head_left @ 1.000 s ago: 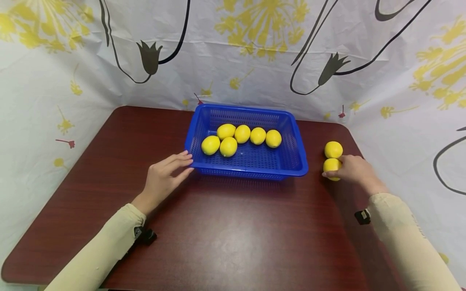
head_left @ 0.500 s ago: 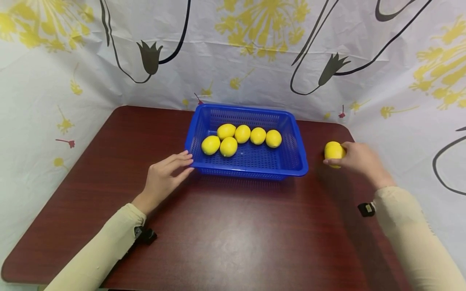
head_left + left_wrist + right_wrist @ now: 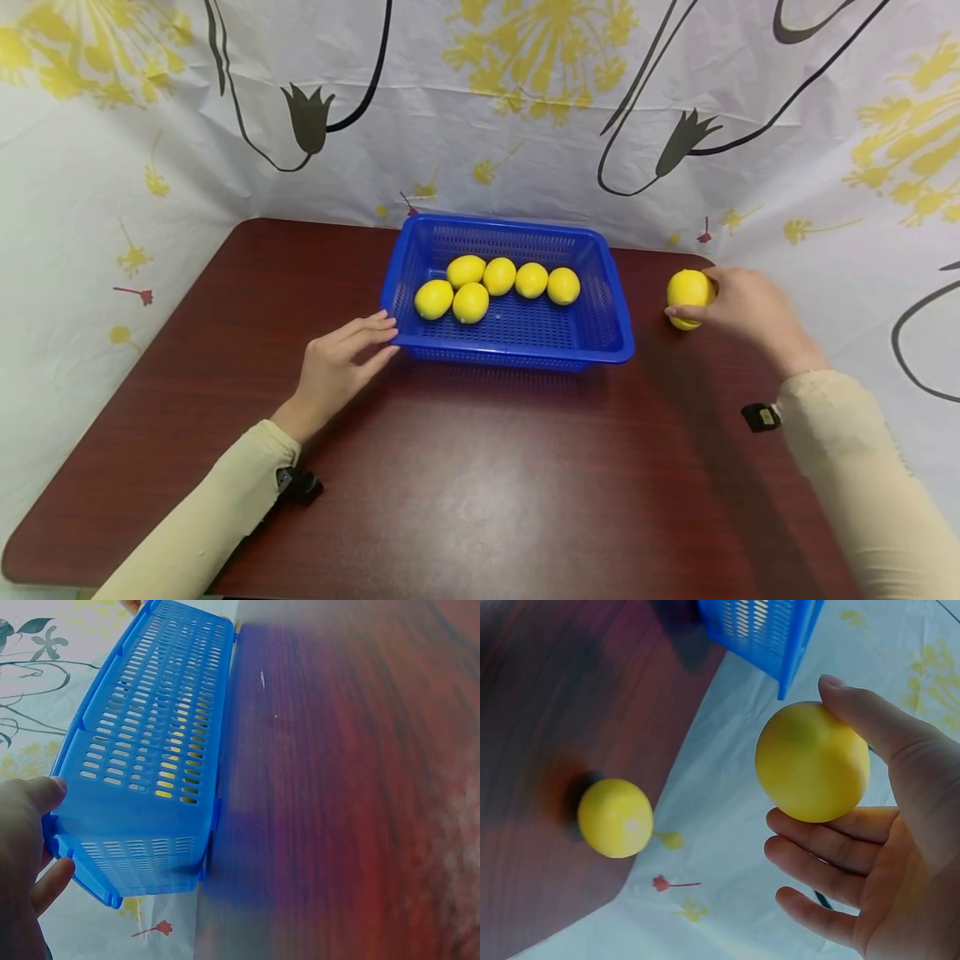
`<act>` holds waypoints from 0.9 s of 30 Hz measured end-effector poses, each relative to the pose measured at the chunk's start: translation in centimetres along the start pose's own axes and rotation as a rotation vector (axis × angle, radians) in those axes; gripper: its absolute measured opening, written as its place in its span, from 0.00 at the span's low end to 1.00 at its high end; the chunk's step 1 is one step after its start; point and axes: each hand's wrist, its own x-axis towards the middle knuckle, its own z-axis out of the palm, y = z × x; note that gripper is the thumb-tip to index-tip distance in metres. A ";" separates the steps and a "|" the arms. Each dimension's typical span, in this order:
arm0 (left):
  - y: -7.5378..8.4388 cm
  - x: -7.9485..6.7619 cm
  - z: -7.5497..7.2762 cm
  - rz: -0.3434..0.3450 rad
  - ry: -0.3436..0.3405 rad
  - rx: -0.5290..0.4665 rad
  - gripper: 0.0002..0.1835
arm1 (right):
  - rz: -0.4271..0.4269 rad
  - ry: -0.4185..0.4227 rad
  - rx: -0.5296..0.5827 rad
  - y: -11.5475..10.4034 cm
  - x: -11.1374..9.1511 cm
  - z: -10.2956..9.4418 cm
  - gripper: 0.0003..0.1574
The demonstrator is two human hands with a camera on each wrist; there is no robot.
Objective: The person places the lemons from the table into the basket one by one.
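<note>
My right hand holds a lemon between thumb and fingers, raised above the table at the right. Below it a second lemon lies on the tabletop, mostly hidden behind the held one in the head view. At the near left corner of a blue plastic basket, my left hand grips the rim with thumb and fingers. In the left wrist view, the thumb and one finger show at the corner of the basket. Several lemons lie inside, toward the basket's left and middle.
The dark red-brown table reaches from the basket to its near edge. Behind and beside it hangs a white sheet with yellow and grey flower prints. Each wrist carries a small black camera.
My right hand has picked up the nearer of two lemons on the right and lifted it, so that it now covers most of the other. The left hand and basket have stayed still.
</note>
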 end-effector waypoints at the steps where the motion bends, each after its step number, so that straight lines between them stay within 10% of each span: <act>1: 0.0 0.0 0.0 0.000 0.001 0.000 0.18 | -0.004 0.005 -0.003 -0.2 0.0 -0.2 0.38; 27: -0.1 -0.1 0.2 0.017 0.024 0.000 0.18 | -0.083 0.059 -0.078 -4.4 1.4 -4.4 0.40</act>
